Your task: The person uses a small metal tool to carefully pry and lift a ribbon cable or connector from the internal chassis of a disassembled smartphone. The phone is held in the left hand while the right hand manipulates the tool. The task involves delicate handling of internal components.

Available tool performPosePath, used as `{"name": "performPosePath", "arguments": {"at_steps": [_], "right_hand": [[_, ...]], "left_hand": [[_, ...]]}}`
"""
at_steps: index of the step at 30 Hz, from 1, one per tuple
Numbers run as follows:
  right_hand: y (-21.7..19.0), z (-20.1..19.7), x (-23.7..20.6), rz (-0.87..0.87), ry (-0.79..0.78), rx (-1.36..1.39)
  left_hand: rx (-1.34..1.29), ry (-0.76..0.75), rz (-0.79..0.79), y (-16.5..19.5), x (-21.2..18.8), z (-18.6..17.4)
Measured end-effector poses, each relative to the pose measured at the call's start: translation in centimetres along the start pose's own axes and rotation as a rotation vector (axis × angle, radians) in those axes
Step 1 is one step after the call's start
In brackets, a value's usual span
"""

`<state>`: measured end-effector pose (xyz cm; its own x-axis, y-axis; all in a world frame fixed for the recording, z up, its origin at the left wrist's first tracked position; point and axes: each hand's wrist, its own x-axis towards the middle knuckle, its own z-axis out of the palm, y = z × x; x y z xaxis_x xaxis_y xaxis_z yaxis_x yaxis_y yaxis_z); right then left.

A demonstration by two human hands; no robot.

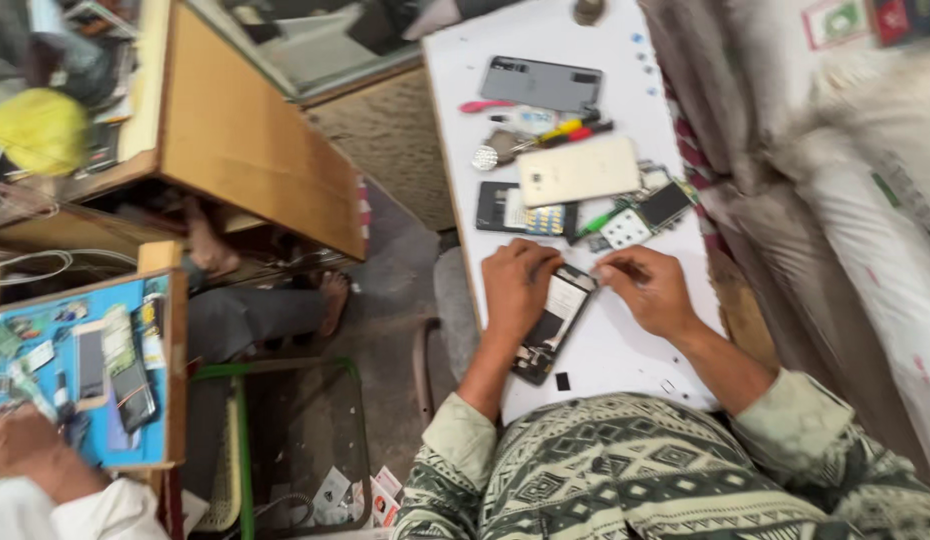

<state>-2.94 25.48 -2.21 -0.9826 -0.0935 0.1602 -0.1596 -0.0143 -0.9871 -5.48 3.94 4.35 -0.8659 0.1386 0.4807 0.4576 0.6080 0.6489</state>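
A person in a patterned shirt works on an opened phone (553, 322) lying on a white board (615, 345), seen from the head camera. The phone's long axis runs on a slant, its top end away from the body and to the right, its bottom end toward the left forearm. The left hand (517, 285) lies over the phone's upper left edge, fingers curled loosely against it and pressing it down rather than lifting it. The right hand (647, 290) sits just right of the top corner, fingertips (607, 271) pinched nearly closed; whether they hold a small part cannot be told. Both hands are close, the left in fuller contact. Farther up the board lie a gold phone (579, 171), a grey back cover (541, 83), screwdrivers (575, 131) and loose circuit boards (645, 215). At lower left, another person's hand (20, 445) rests by a blue tray (45, 340).
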Motion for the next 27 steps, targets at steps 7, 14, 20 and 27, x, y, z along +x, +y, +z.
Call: {"name": "performPosePath", "arguments": {"at_steps": [7, 14, 20, 27], "right_hand": [[0.1, -0.5, 0.2, 0.016, -0.020, -0.044], [-0.3, -0.3, 0.4, 0.036, -0.030, -0.048], [-1.0, -0.2, 0.5, 0.026, -0.041, -0.088], [-1.1, 0.2, 0.5, -0.009, -0.040, -0.093]], "left_hand": [[0.178, 0.010, 0.117, 0.2, 0.0, 0.2], [0.317, 0.005, 0.196, 0.0, -0.6, 1.0], [0.317, -0.003, 0.182, -0.1, -0.4, 1.1], [0.245, 0.019, 0.117, -0.4, -0.3, 1.1]]}}
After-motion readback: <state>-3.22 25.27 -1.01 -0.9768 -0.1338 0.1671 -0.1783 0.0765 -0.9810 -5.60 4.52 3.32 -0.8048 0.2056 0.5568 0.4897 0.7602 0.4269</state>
